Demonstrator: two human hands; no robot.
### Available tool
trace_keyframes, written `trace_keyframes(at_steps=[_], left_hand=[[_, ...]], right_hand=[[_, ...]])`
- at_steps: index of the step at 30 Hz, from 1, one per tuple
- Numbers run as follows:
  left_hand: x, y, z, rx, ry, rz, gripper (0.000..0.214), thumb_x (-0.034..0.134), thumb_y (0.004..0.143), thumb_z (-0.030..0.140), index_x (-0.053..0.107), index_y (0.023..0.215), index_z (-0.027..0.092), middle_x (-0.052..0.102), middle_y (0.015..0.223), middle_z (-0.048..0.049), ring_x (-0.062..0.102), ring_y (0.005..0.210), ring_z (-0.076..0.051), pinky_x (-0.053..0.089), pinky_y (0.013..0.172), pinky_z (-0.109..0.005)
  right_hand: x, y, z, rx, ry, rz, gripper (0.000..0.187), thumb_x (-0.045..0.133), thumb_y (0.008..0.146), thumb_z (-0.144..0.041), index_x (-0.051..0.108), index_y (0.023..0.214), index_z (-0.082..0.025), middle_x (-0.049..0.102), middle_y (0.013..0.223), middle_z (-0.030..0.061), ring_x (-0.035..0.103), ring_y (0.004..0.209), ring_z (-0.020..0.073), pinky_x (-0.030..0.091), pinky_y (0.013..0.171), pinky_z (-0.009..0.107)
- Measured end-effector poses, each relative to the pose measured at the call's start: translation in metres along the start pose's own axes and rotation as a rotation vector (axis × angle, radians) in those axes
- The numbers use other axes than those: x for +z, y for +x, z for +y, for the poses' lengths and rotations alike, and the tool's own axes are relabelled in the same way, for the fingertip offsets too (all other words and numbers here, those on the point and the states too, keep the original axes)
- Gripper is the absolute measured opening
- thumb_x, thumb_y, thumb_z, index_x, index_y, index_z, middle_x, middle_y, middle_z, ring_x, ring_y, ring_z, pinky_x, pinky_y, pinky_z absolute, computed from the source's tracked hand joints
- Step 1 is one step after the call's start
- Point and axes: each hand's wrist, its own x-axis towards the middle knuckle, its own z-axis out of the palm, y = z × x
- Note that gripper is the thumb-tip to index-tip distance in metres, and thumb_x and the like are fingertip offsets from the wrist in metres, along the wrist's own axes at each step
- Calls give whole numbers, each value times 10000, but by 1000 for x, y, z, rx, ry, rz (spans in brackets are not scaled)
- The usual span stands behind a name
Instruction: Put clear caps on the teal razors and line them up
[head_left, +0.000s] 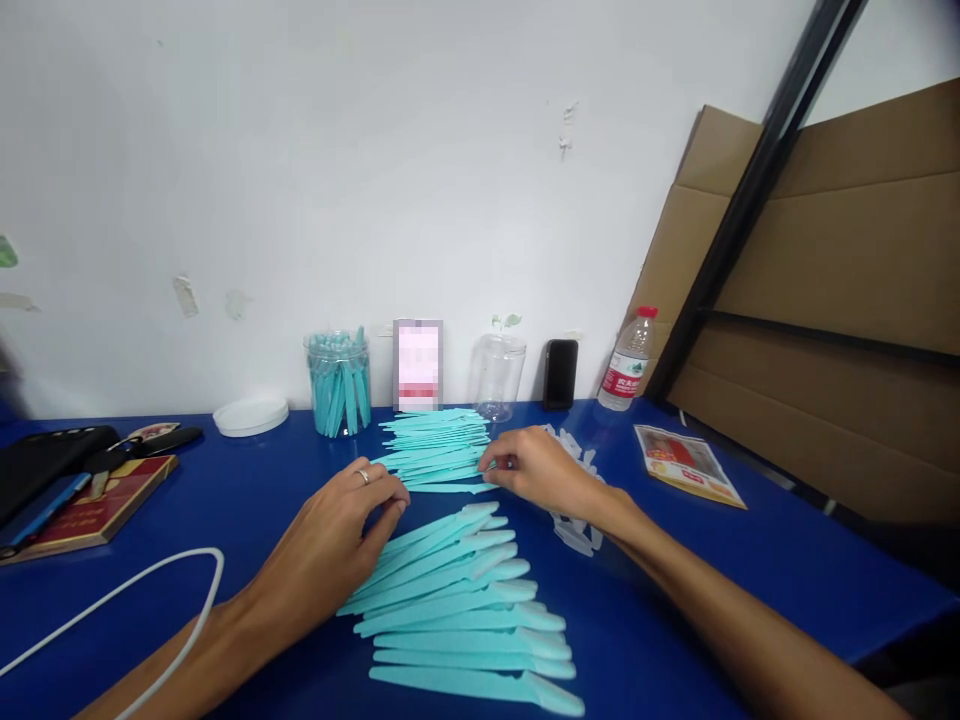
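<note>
My left hand [349, 520], with a ring on one finger, is closed in a pinch at the left end of a turquoise eyebrow razor [446, 488]. At that razor's other end, my right hand [540, 468] has thumb and forefinger bent together; the exact contact is partly hidden. Behind them lies a stack of similar razors [439, 440], handles to the left. Closer to me, several razors with translucent caps [457, 610] are fanned out in a column. Loose clear caps [574, 535] are heaped beside and under my right forearm.
Against the wall stand a clear jar of razors [339, 390], a phone with a lit screen [418, 365], a clear jar [499, 375], a black device [560, 375] and a water bottle [628, 365]. A white lid [251, 416], book [90, 505], cable [150, 570] and packet [688, 465] lie around.
</note>
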Motion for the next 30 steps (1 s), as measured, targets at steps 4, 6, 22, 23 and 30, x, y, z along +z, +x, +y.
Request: trace_keyframes(at_steps=[4, 6, 22, 23, 30], left_hand=[[1, 2, -3, 0, 23, 8, 263, 384, 983, 305, 599, 866, 209, 617, 848, -15, 544, 836, -194, 396, 805, -350], [1, 2, -2, 1, 14, 10, 261, 384, 984, 301, 601, 869, 211, 619, 853, -14, 548, 842, -193, 398, 821, -351], [5, 0, -2, 204, 232, 171, 258, 475, 966, 365, 605, 1170, 275, 637, 1022, -32, 559, 983, -235, 409, 862, -362], [5, 0, -2, 215, 251, 177, 244, 472, 964, 365, 627, 1131, 278, 648, 956, -25, 575, 923, -230, 417, 816, -350], [10, -5, -23, 78, 257, 245, 302, 433, 959, 436, 655, 1081, 273, 716, 1011, -41, 593, 1093, -311, 430, 899, -399]], right_hand=[[12, -3, -10, -22, -106, -17, 123, 665, 831, -285, 762, 895, -244, 696, 749, 3, 609, 669, 150, 370, 616, 244], [15, -3, -14, -19, -136, -15, 130, 660, 840, -312, 756, 892, -242, 692, 745, 4, 604, 666, 152, 359, 604, 244], [12, -13, -47, -303, -195, 159, 135, 507, 910, -159, 641, 911, -174, 660, 854, 44, 575, 764, 157, 381, 658, 254], [12, -14, -52, -327, -199, 170, 162, 482, 928, -172, 644, 921, -175, 659, 851, 50, 575, 766, 161, 385, 654, 258], [-26, -7, -18, -101, -122, 368, 219, 498, 938, -257, 654, 1078, -194, 697, 894, 51, 608, 754, 156, 424, 684, 263]])
